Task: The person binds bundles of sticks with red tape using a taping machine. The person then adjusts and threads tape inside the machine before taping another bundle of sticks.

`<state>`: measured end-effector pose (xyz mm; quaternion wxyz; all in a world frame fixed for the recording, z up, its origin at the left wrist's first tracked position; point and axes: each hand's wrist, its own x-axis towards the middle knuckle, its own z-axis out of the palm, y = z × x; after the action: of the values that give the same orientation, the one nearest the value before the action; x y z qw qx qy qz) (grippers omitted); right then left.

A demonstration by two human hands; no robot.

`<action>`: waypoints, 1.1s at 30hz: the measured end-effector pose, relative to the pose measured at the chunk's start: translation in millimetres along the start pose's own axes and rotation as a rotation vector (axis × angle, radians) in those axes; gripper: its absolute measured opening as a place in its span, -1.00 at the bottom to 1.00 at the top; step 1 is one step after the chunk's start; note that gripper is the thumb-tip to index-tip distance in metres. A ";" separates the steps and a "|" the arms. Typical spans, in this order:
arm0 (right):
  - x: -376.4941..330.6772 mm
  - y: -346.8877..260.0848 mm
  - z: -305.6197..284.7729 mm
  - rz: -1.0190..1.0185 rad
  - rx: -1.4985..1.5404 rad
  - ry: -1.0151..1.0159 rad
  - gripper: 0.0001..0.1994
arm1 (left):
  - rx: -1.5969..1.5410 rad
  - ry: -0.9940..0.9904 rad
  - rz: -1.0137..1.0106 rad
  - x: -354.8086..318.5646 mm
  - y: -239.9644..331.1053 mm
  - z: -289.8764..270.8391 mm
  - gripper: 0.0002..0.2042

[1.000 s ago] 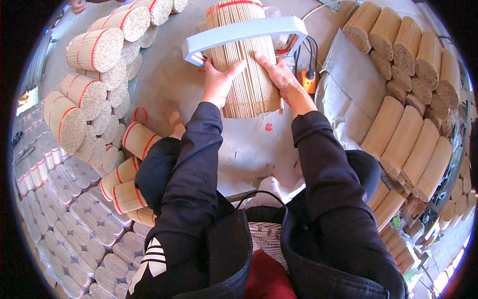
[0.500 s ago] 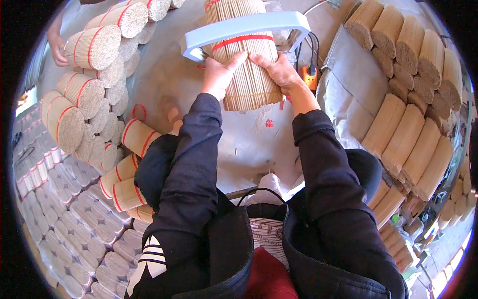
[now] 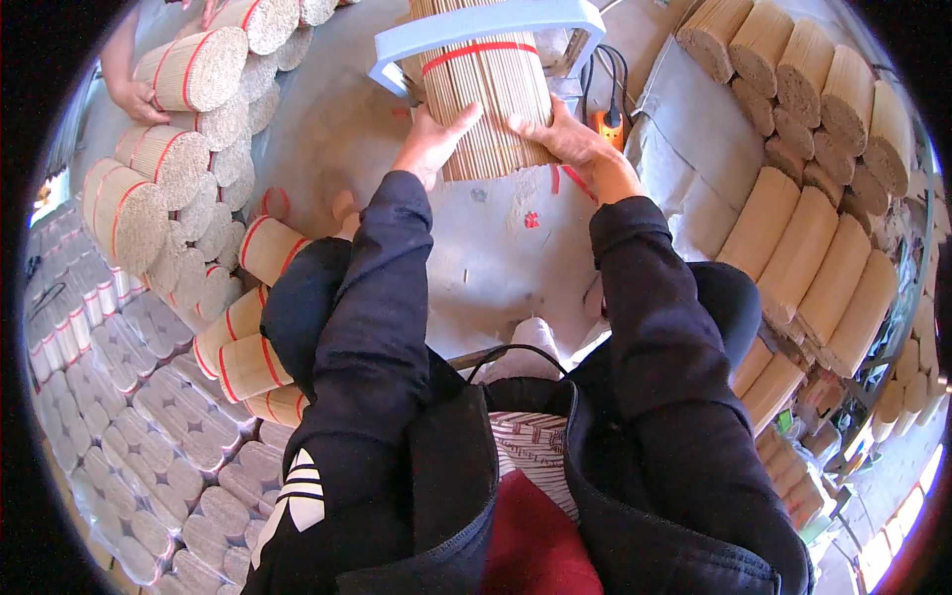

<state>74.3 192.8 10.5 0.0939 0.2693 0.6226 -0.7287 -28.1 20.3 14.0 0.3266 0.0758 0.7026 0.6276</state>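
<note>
A thick bundle of thin wooden sticks (image 3: 486,124) lies away from me, passing beneath a pale blue arch (image 3: 486,27). A red band (image 3: 478,54) circles it close to the arch. My left hand (image 3: 434,144) presses its left side, thumb on top. On the opposite side, my right hand (image 3: 575,142) grips it with the thumb over the sticks. Both hands are closed about the near part of the bundle; fingers underneath are hidden. The bundle's far end runs out of view.
Red-banded bundles (image 3: 198,71) are stacked on the left, where another person's hand (image 3: 139,99) touches one. Unbanded bundles (image 3: 793,248) fill the right. An orange power socket (image 3: 607,127) with black cords sits beside the arch. Wrapped bundles (image 3: 149,446) cover the lower left.
My thumbs have spread apart, and my hands sit closer to the bundle's near end. The other person's hand has come further over a stacked bundle, with a second hand appearing above it.
</note>
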 end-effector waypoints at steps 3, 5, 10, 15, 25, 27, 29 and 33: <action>-16.9 4.4 -5.0 0.027 -0.037 -0.043 0.29 | -0.119 -0.203 -0.049 -17.4 -6.8 -7.9 -0.38; -17.0 8.1 -6.3 -0.028 -0.041 -0.019 0.29 | -0.184 -0.273 -0.042 -30.1 -3.3 -2.6 -0.40; -2.1 7.9 7.1 -0.133 0.050 0.107 0.24 | -0.185 -0.136 0.026 -10.4 -17.5 -2.0 -0.41; 4.8 5.8 6.9 -0.069 0.097 0.119 0.22 | -0.157 0.001 -0.017 -1.0 -16.6 -2.2 -0.33; 12.7 2.7 10.5 -0.159 0.013 0.201 0.21 | -0.192 -0.002 -0.005 1.5 -18.8 2.5 -0.28; 15.1 -3.0 11.4 -0.058 0.038 0.212 0.20 | -0.253 -0.039 -0.030 8.6 -20.0 -0.9 -0.28; 17.0 -8.1 13.0 -0.059 0.068 0.198 0.21 | -0.302 -0.043 -0.053 11.4 -20.7 -2.4 -0.27; 27.0 -5.0 10.1 -0.095 0.143 0.196 0.17 | -0.337 -0.044 -0.098 20.5 -24.2 -6.6 -0.26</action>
<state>46.5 189.6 1.8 -0.0215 0.3155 0.5872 -0.7451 -40.3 20.5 -16.0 0.3804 -0.0005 0.5831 0.7178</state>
